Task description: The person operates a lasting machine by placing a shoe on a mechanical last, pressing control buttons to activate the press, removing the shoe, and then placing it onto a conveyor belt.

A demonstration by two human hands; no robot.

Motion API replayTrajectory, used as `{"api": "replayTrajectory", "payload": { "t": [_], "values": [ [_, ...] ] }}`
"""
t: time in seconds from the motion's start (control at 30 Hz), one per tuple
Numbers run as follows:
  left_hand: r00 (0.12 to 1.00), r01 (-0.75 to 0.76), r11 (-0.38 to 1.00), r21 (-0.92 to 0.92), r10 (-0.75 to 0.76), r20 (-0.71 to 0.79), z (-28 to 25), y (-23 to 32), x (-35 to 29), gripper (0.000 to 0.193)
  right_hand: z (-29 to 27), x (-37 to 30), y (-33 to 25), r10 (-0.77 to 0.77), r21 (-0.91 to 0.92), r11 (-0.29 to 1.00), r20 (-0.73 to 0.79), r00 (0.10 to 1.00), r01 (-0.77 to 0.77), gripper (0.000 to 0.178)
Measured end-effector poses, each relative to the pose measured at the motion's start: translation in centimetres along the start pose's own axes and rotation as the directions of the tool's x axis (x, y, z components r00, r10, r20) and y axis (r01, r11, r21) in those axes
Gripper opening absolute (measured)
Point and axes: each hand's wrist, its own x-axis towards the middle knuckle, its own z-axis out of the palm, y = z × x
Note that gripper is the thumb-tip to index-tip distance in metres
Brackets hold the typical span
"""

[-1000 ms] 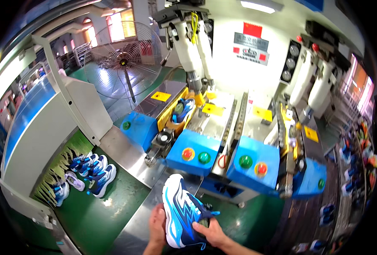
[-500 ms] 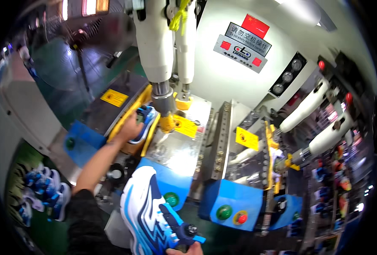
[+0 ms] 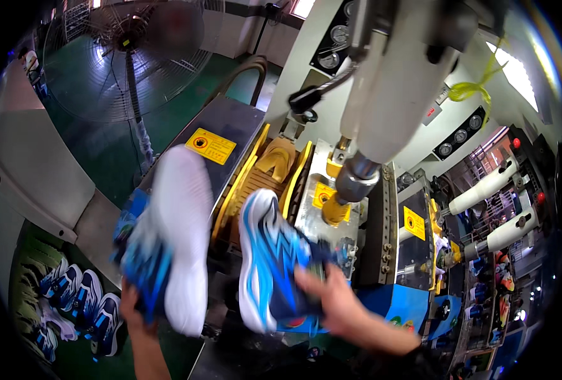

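Note:
My left hand grips a blue and white sneaker from its outer side, the white sole turned toward the right and blurred by motion. A second sneaker, white with blue and navy zigzag lines, is in my right hand, whose fingers wrap its collar. Some fingers of both hands are hidden. Just beyond the shoes, a sole press shows its tan ribbed pad between two yellow side plates. To its right hangs a white press arm with a yellow tip.
Several similar sneakers stand on a green rack at the lower left. A large fan is at the far left. Another press station with white arms and a shoe rack lie to the right.
The left hand has come back from the press with the sneaker that was between the yellow plates. The right hand's sneaker has moved rightward and up. My view has swung left.

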Motion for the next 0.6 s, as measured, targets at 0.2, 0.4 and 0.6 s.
{"api": "replayTrajectory", "payload": {
  "t": [0.2,0.4,0.6],
  "values": [
    [0.846,-0.032,0.995,-0.092,-0.022,-0.533,-8.6,3.5,-14.6,0.053,4.4,18.2,-6.2,-0.183,-0.401,0.915,-0.345,0.921,0.032,0.043],
    [0.68,0.244,0.97,-0.004,-0.174,-0.712,-9.9,2.4,-20.8,0.053,3.9,25.9,1.5,-0.66,-0.902,0.352,-0.048,0.75,0.251,0.076],
    [0.63,0.526,0.85,-0.024,-0.408,-0.66,-5.3,-2.7,-25.0,0.062,3.9,26.1,1.2,-0.741,-0.892,0.39,-0.157,0.653,0.228,0.076]
  ]
}}
